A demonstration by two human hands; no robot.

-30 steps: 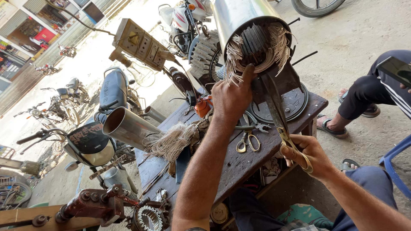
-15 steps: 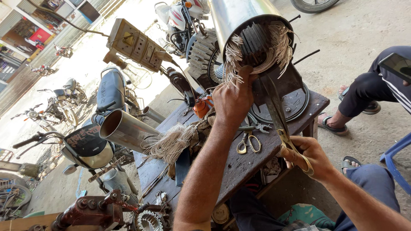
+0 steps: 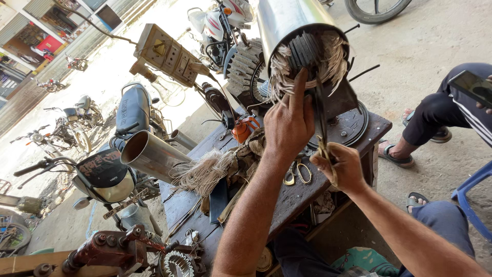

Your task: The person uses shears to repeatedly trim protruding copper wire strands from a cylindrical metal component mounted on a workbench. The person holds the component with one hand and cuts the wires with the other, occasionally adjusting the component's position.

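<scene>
Left hand (image 3: 289, 123) pressed against the pale winding wires (image 3: 328, 61) at the mouth of the steel motor casing (image 3: 287, 20), forefinger raised higher into the dark slotted core (image 3: 304, 48) than half a second ago; fingers spread, clamped on nothing. Right hand (image 3: 341, 166) closed round the grip of a long dark tool (image 3: 320, 115), its tip in the casing, unchanged. Casing stands on the wooden workbench (image 3: 374, 128). One scissors (image 3: 298, 173), one loose wire bundle (image 3: 202, 172), one second steel tube (image 3: 151, 154). Two motorcycles near the bench.

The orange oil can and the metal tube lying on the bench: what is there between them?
In the head view, a bundle of pale wire strands lies between the orange oil can and the metal tube.
</scene>
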